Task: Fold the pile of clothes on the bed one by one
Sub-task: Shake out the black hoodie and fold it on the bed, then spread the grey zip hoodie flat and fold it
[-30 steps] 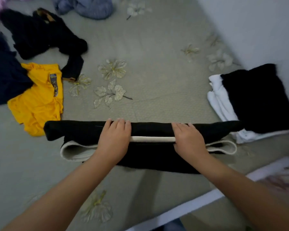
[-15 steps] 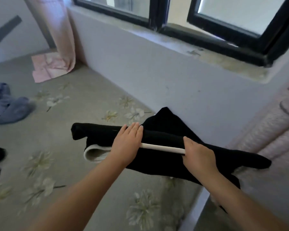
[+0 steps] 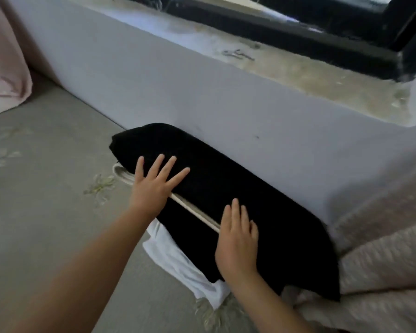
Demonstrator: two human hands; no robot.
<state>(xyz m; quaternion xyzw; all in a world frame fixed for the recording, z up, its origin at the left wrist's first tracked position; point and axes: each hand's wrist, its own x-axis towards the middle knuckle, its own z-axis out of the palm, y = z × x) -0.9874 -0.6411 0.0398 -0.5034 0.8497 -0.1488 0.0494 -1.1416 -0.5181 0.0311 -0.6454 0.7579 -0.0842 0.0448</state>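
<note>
Where the grey bed cover with its pale flower print fills the left side, a pink curtain hangs down at the far left edge and bunches on the cover. Moving right, the left hand lies flat on the folded black garment, fingers straight and spread, palm down, gripping nothing. Under its palm a cream trim band of the garment shows as a thin line running diagonally toward the right hand; a loop of the same band pokes out at the garment's left end. Beneath the black garment a folded white garment sticks out on the near side, lying on the bed cover. The black garment sits on top of it, long side just beside the pale wall below the window; whether it touches the wall I cannot tell. Further right, the right hand rests palm down on the near part of the black garment, fingers straight and close together, holding nothing. Above the wall runs a stained window sill with a black window frame on it. At the lower right a pinkish textured blanket lies against the end of the black garment.
</note>
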